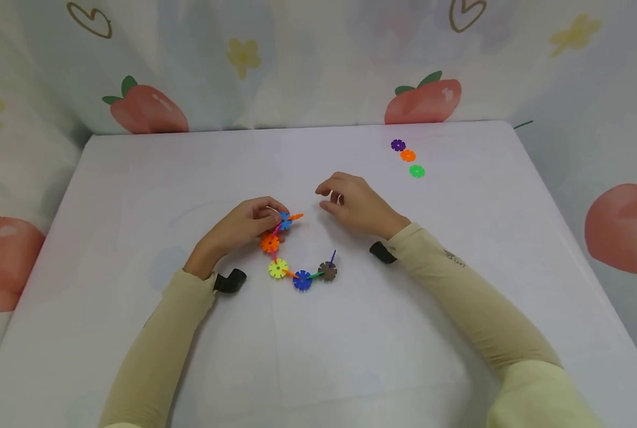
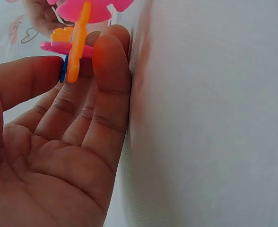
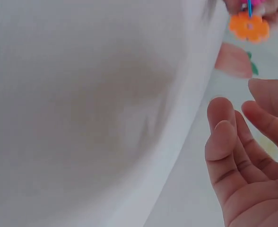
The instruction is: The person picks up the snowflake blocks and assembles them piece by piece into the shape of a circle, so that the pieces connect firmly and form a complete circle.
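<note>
My left hand (image 1: 248, 223) pinches one end of a curved chain of notched plastic discs between thumb and fingers. Near the fingertips are a blue disc (image 1: 285, 221), an orange disc (image 1: 270, 243) and pink ones set edge-on between them. An orange disc (image 3: 250, 27) juts from the held end toward the right. Lower along the chain come a yellow disc (image 1: 278, 268), a dark blue disc (image 1: 302, 280) and a brown disc (image 1: 328, 271) with a purple disc standing in it. My right hand (image 1: 358, 205) hovers right of the chain, fingers loosely bent, holding nothing.
Three loose discs, purple (image 1: 398, 145), orange (image 1: 408, 156) and green (image 1: 417, 171), lie toward the back right of the white-covered table (image 1: 350, 345). A patterned curtain (image 1: 297, 65) hangs behind it and at the sides. Black wrist devices show by both cuffs.
</note>
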{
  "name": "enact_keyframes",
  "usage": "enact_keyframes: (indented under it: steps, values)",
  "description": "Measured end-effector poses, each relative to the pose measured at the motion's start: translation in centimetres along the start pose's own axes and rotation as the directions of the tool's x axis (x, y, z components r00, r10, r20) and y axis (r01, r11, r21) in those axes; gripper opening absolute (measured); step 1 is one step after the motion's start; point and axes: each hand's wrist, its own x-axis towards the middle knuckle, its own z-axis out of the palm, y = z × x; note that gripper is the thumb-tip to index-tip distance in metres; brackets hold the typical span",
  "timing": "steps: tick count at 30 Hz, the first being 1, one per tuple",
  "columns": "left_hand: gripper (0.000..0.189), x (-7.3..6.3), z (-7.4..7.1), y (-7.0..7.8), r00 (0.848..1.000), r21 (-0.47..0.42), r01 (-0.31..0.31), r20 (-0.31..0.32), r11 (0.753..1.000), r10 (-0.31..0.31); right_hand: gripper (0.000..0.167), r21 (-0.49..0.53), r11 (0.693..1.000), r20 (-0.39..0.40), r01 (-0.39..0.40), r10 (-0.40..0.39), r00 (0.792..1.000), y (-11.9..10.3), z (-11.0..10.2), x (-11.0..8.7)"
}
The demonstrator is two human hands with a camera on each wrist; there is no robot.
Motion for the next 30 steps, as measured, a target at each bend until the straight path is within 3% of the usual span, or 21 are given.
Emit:
enact_keyframes:
  steps: [5, 14, 22, 30]
  values:
    - [0.025, 0.0, -0.1, -0.3, 1.000, 0.013, -0.015, -0.001, 1.000, 0.015, 0.022, 0.009, 0.995, -0.072, -0.099, 0.100, 0.992, 2.2, -2.4, -0.3]
    - [0.019, 0.1, -0.3, 0.0, 1.000, 0.001, -0.013, -0.018, 1.000, 0.013, 0.023, -0.021, 0.972, -0.206, -0.235, 0.226, 0.952, 7.1, -7.2, -1.5]
    - [0.017, -0.1, -0.6, -0.1, 1.000, -0.035, -0.010, -0.025, 0.999, 0.009, 0.030, -0.025, 0.915, -0.189, -0.403, 0.391, 0.901, 10.0, -9.6, -2.7]
    - [0.018, -0.3, -0.6, -0.4, 0.999, -0.028, -0.016, -0.037, 0.999, 0.015, 0.033, -0.013, 0.895, -0.172, -0.445, 0.437, 0.883, 12.4, -10.0, -3.1]
